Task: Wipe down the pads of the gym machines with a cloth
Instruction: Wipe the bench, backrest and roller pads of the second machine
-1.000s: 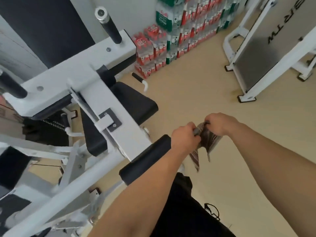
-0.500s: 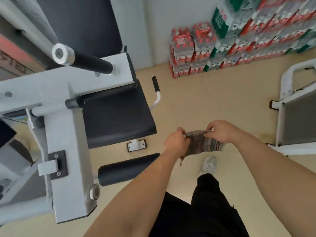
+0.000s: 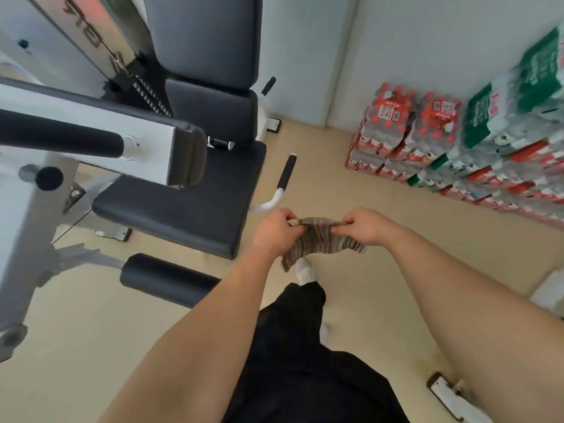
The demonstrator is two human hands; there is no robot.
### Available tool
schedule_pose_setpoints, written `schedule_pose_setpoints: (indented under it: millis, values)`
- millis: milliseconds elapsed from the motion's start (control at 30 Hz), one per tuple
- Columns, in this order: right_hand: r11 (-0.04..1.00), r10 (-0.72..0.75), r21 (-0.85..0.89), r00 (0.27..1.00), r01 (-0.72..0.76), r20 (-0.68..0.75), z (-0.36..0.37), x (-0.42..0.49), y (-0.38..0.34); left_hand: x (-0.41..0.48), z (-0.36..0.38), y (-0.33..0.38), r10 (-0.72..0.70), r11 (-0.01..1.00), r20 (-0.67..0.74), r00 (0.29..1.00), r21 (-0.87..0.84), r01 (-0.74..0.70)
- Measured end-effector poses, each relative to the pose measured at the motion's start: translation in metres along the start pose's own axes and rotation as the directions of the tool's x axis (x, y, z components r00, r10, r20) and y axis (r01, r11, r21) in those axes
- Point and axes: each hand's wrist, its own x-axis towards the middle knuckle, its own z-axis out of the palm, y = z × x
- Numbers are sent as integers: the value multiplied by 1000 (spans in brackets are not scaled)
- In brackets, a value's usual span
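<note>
A striped grey-brown cloth point(image 3: 320, 241) is stretched between my left hand point(image 3: 276, 232) and my right hand point(image 3: 364, 225), each pinching its top edge in the air above the floor. To their left is a white gym machine with a black seat pad point(image 3: 189, 206), a black backrest pad point(image 3: 210, 65) standing upright behind it, and a black roller pad point(image 3: 166, 279) low in front. The cloth hangs just right of the seat pad's front corner and touches no pad.
A black-gripped side handle point(image 3: 285, 175) sticks up beside the seat. The machine's white arm with a black grip bar point(image 3: 61, 134) reaches across at the left. Stacked packs of bottled water point(image 3: 442, 138) line the right wall. Another machine's foot point(image 3: 448, 392) sits at the lower right.
The view has swung up and left towards the seat and backrest. My hands have pulled apart, spreading the cloth wider between them.
</note>
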Motion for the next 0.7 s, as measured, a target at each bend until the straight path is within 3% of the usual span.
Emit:
schedule_pose_setpoints:
  millis: [200,300,467,600,700]
  values:
    - [991,-109,-72,993,112,36,-83,82,-27,81,-32,20,-106,970,-109,988,-231,78]
    - [977,-191,-87,981,193,28,-124,115,-57,112,-55,25,-221,910,-234,947,-400,113]
    - [950,-310,49,951,309,-5,-176,162,-133,145,-92,32,-493,650,-357,793,-757,64]
    - [898,-438,68,895,434,79,-192,210,-195,170,-110,24,-659,583,-400,637,-807,97]
    - [852,-524,90,839,516,143,-195,255,-240,191,-128,19,-785,521,-402,472,-840,152]
